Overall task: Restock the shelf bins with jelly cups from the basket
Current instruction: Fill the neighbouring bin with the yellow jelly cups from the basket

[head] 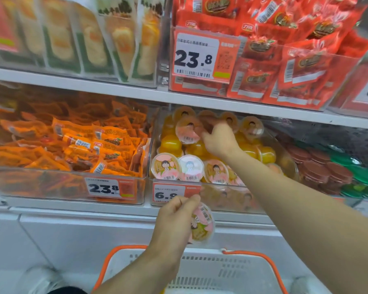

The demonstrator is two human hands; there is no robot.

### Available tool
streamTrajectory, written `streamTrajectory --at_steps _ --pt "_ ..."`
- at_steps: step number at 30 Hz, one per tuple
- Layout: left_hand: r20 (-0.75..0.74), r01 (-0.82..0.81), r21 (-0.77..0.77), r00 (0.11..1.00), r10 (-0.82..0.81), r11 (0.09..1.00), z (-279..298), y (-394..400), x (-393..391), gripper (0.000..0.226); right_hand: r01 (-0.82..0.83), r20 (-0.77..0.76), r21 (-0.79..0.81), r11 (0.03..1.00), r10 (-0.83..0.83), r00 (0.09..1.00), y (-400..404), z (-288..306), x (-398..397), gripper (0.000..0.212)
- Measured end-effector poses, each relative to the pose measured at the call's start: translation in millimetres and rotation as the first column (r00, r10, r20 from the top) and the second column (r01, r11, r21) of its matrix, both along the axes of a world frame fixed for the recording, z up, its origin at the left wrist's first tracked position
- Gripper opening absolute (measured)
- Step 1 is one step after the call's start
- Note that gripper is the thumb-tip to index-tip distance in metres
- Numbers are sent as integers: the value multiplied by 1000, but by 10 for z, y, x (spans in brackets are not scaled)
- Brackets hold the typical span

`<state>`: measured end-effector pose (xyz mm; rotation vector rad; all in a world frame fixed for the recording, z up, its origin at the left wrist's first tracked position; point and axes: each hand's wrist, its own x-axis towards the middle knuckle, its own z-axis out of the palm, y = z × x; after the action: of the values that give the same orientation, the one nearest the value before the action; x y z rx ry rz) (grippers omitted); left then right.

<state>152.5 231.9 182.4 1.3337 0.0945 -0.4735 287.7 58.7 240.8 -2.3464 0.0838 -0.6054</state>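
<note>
Reaching deep into the clear jelly bin point(200, 184) at the middle of the frame, the right hand point(219, 141) has its fingers curled among the upper row of jelly cups point(189, 129) at the back; whether it pinches one or only nudges it into line, I cannot tell from here. The left hand point(174, 217) waits lower down, just in front of the bin's price tag point(168, 193), fingers curled round a pink-lidded jelly cup point(202, 223) held tilted, lid facing out. The white basket point(200, 270) with orange handles sits at the bottom of the frame, directly below the hands; what is left inside is hidden.

The front row already shows three lids facing outward, with yellow cups piled behind. To do this step well, I would say the right hand should settle the back cups firmly so they do not roll forward, then clear out of the bin before the left hand lifts its cup over the front wall. That cup looks best placed lid outward, matching its neighbours, in a gap on the right side of the front row.
</note>
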Motion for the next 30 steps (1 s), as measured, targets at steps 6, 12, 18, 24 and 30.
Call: streamTrajectory --at_steps 6,12,18,24,30 --pt "-23 10 -31 1000 -11 999 28 59 74 24 31 -59 -66 997 -35 998 29 19 10 36" --pt "-51 11 -106 999 -17 994 28 75 96 29 68 -102 -141 988 -83 991 64 73 -77 38" --pt "-8 94 -326 995 -102 941 88 128 91 16 -53 123 -26 998 56 991 284 169 -822 14" --pt "65 444 -148 896 -439 884 97 199 129 50 -416 -200 298 859 482 853 129 -124 -1623 28" --pt "186 382 173 893 -411 908 102 121 83 51 -275 -239 565 778 474 847 -72 -397 -1842 32"
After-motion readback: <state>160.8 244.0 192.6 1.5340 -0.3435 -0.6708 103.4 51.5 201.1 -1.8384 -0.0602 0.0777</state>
